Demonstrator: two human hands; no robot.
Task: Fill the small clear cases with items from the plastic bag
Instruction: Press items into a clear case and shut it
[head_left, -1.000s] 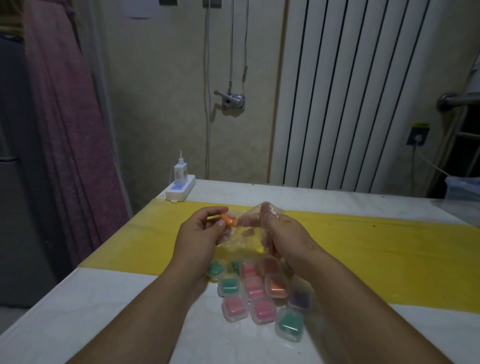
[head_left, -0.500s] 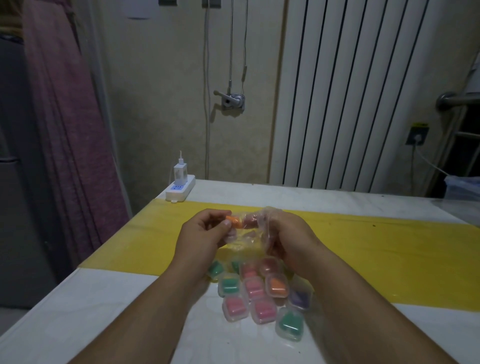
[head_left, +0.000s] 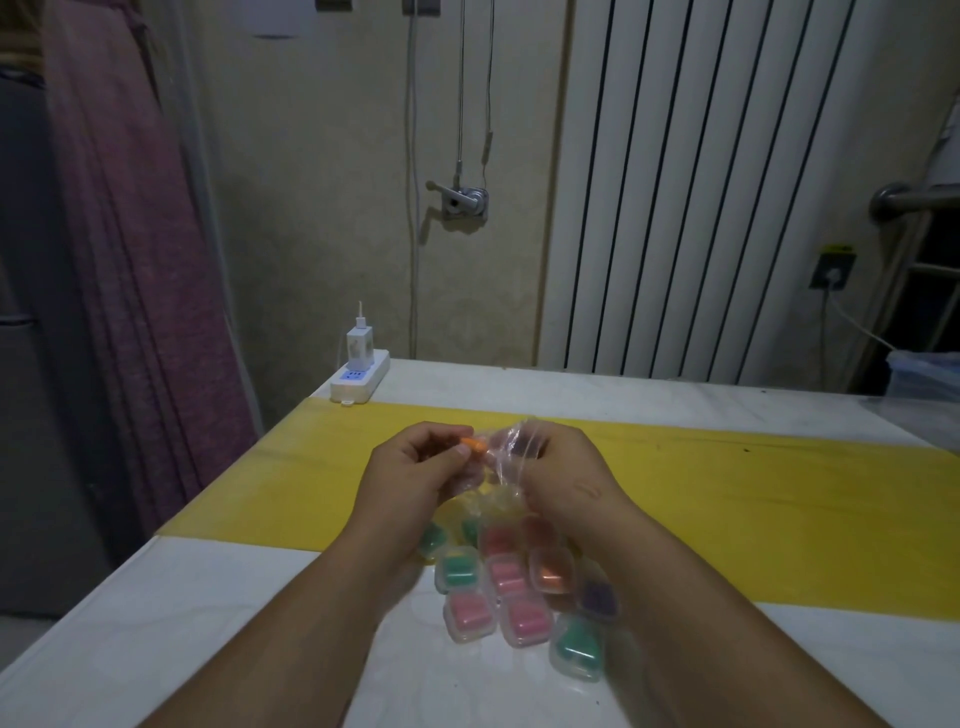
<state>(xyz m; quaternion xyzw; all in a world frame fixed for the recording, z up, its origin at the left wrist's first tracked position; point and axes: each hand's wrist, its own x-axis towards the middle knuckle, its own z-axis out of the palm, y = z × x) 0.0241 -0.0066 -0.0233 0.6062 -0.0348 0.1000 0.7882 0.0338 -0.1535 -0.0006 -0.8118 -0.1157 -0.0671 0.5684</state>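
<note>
My left hand (head_left: 410, 467) pinches a small orange item (head_left: 474, 445) between thumb and fingers, right at the mouth of the clear plastic bag (head_left: 501, 457). My right hand (head_left: 563, 470) grips the crumpled bag just above the table. Below both hands lies a cluster of several small clear cases (head_left: 511, 587) on the white tabletop, holding pink, green, orange and purple items. My wrists hide the cases at the back of the cluster.
The table (head_left: 208, 623) is white with a wide yellow strip (head_left: 753, 514) across it. A white power strip with a charger (head_left: 359, 375) sits at the far left corner. A radiator (head_left: 701, 182) stands on the wall behind, a pink curtain (head_left: 130, 260) hangs at the left.
My hands have drawn closer together, and the orange item in my left hand now sits at the bag's mouth. The cases have not moved.
</note>
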